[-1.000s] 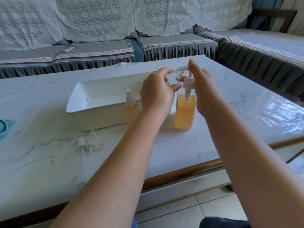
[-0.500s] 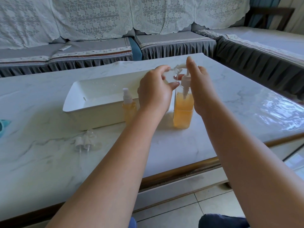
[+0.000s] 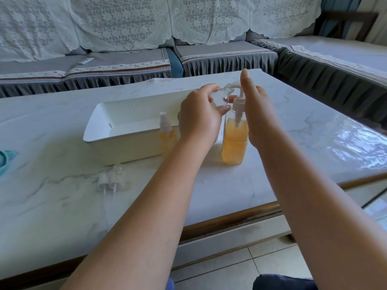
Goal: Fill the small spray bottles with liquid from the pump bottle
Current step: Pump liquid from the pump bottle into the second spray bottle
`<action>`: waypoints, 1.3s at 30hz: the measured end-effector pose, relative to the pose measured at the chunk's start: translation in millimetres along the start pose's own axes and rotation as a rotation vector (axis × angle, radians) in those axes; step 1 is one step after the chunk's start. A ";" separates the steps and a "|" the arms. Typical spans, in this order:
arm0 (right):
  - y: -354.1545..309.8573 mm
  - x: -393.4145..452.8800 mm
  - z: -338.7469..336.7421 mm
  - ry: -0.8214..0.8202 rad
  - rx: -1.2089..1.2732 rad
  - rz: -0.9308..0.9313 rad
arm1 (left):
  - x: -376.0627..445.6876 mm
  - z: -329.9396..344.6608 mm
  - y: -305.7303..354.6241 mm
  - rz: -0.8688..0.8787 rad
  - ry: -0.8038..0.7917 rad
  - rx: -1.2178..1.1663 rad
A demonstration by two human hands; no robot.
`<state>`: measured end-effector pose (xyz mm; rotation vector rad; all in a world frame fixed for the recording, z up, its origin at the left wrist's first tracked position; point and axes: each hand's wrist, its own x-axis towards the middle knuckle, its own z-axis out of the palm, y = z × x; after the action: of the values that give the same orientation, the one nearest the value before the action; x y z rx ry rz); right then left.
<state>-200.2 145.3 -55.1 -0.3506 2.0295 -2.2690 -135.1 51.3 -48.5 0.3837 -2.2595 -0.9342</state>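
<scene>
From the head camera, the left hand [image 3: 200, 116] is curled around a small clear spray bottle [image 3: 223, 99], fingers and thumb pinching it and holding it up under the spout of the pump bottle [image 3: 234, 141]; the little bottle is mostly hidden by the hand and too transparent to tell how full it is. Just right of that grip, the right hand [image 3: 257, 114] stands edge-on against the white pump head [image 3: 238, 101], forefinger stretched up and over its top; whether the other fingers close on anything cannot be told. The pump bottle stands upright on the marble table [image 3: 62, 206], about two-thirds full of orange liquid. Just left of the left wrist stands a capped spray bottle [image 3: 166, 135] filled with the same orange, touching the front wall of a white tray [image 3: 125, 141]. Nearer the camera and left of the left forearm lie loose spray caps [image 3: 112, 180] on the table.
</scene>
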 end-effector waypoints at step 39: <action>1.3 8.2 -3.2 0.013 -0.083 -0.019 | -5.6 1.4 -4.6 -0.017 -0.034 0.016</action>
<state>-209.0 146.6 -55.8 -0.3636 2.1413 -2.2080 -131.7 51.5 -55.0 0.3971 -2.2992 -0.9381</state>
